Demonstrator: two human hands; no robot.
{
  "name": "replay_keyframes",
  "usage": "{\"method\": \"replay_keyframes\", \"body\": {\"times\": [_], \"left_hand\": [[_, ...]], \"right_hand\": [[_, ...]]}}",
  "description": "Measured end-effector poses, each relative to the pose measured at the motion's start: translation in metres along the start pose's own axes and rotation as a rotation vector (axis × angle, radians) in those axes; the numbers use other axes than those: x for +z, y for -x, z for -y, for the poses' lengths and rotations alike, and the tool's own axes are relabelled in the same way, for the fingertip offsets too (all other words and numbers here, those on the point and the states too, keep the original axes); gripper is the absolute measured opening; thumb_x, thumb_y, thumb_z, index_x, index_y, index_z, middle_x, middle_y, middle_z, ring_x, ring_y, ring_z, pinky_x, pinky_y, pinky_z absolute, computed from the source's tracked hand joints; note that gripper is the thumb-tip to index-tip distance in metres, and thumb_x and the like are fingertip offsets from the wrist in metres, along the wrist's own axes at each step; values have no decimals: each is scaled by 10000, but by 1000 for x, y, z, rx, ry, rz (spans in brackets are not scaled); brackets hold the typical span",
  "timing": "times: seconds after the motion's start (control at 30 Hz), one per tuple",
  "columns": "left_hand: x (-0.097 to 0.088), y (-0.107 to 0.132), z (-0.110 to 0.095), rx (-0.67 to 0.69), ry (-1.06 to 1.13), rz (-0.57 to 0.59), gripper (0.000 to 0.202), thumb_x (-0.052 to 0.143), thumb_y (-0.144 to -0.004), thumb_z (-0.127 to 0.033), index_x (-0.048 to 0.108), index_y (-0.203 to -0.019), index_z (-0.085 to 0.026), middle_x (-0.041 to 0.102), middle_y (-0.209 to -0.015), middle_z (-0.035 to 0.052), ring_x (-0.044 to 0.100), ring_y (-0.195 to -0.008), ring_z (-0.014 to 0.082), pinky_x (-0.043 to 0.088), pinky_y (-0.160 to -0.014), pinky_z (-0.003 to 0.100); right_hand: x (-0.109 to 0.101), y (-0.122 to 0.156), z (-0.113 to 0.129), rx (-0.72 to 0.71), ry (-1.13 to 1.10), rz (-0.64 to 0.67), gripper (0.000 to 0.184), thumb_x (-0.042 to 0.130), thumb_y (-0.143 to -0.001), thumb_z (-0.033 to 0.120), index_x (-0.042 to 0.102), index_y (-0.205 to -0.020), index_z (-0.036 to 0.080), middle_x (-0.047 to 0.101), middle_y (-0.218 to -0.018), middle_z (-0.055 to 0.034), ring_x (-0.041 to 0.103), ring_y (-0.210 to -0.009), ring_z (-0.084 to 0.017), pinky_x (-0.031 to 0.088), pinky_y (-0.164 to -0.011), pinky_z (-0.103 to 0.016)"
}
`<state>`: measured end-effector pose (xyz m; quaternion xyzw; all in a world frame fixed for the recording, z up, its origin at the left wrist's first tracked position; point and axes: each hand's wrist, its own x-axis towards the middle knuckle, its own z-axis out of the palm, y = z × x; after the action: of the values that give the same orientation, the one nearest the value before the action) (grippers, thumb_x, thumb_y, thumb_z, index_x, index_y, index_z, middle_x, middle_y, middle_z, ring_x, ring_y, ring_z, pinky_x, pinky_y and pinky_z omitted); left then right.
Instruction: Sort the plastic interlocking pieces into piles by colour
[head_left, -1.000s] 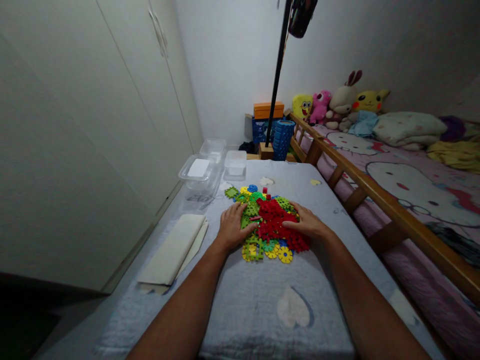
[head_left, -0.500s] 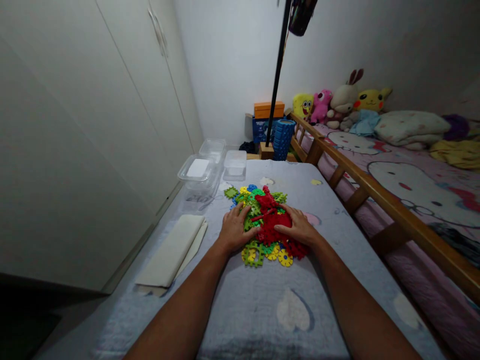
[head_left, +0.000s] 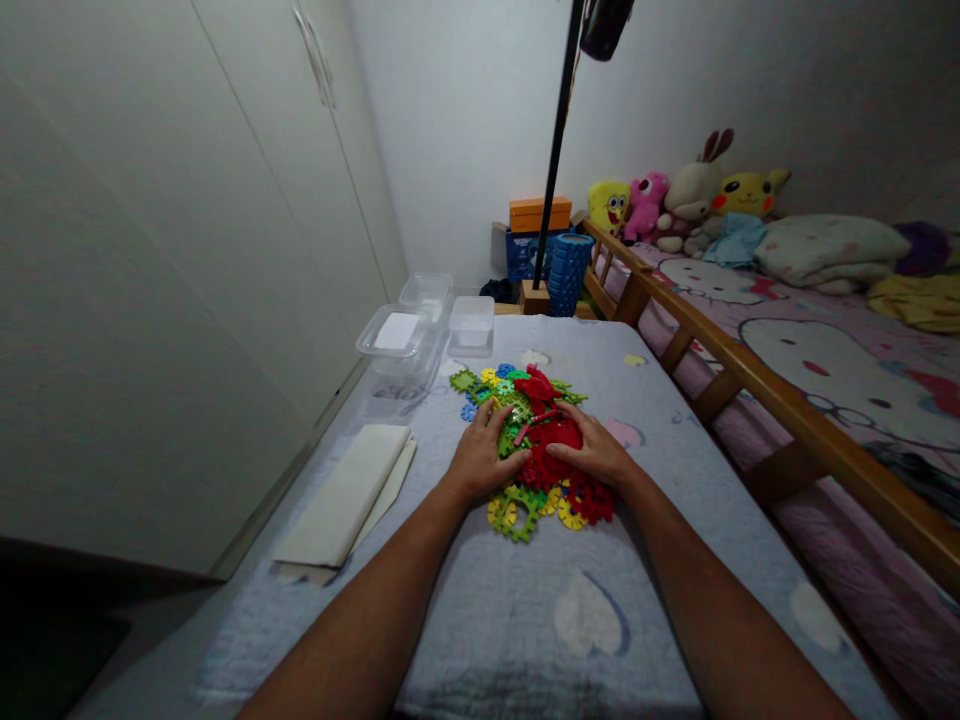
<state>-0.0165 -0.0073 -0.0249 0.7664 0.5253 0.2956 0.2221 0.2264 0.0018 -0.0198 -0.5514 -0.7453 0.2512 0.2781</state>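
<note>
A heap of plastic building pieces in red, green, yellow and blue lies on the cloth-covered table. My left hand (head_left: 481, 455) rests on the heap's left side, fingers spread over green pieces (head_left: 517, 411). On the right side, my right hand (head_left: 596, 448) lies with fingers apart against a large red piece (head_left: 550, 450). A smaller red piece (head_left: 535, 384) sits at the top of the heap. A green square frame piece (head_left: 517, 512) and a yellow round notched piece (head_left: 572, 512) lie at the near edge. Parts of the heap are hidden under both hands.
Folded off-white sheets (head_left: 349, 495) lie on the left of the table. Clear plastic containers (head_left: 472, 325) stand at the back left, one bearing a white card (head_left: 397, 331). A wooden bed rail (head_left: 705, 355) runs along the right; a black pole (head_left: 555, 140) rises behind the table.
My left hand has shifted slightly right, pressing the left side of the heap inward. The green frame piece has turned and moved a little right. My right hand stays nearly in place.
</note>
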Motion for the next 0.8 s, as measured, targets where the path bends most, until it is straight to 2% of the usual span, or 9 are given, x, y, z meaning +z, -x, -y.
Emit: {"method": "replay_keyframes", "body": {"times": [0.27,0.43,0.5,0.6,0.7,0.8], "left_hand": [[2,-1,-5,27,36,28,746,718,-809,-497,479,-1460,-220,381,-1579,164,435,-1447,336,394,-1183,507],[2,-2,-6,19,32,43,739,702,-818,-494,488,-1455,-185,360,-1583,183,424,-1453,346,380,-1194,495],[1,-2,-6,25,37,55,724,690,-829,-473,483,-1459,-182,394,-1559,176,411,-1460,335,364,-1204,485],[1,-3,-6,64,71,60,671,668,-850,-429,487,-1450,-189,510,-1453,154,471,-1399,302,380,-1189,467],[2,-3,-5,88,116,20,633,660,-856,-377,486,-1439,-203,561,-1390,132,527,-1325,271,411,-1161,449],[4,-3,-1,75,131,-51,636,671,-846,-337,476,-1431,-184,551,-1393,141,517,-1330,268,403,-1169,447]], "right_hand": [[-1,-4,8,14,-128,36,859,764,-752,548,456,-1505,271,565,-1485,-106,540,-1355,-308,399,-1151,-483],[1,-5,12,-4,-128,74,868,749,-762,554,452,-1512,234,547,-1496,-135,519,-1374,-312,383,-1163,-480],[3,-6,13,-19,-112,72,847,745,-765,556,474,-1494,219,558,-1481,-142,526,-1364,-311,375,-1168,-480],[5,-6,13,-34,-90,67,801,744,-771,552,509,-1464,227,587,-1450,-134,539,-1347,-311,377,-1167,-484],[5,-5,14,-51,-85,67,776,742,-782,546,522,-1454,227,600,-1432,-132,550,-1331,-311,392,-1155,-484],[7,-4,16,-91,-79,63,737,740,-792,543,552,-1433,231,609,-1419,-126,556,-1323,-311,402,-1147,-481]]}}
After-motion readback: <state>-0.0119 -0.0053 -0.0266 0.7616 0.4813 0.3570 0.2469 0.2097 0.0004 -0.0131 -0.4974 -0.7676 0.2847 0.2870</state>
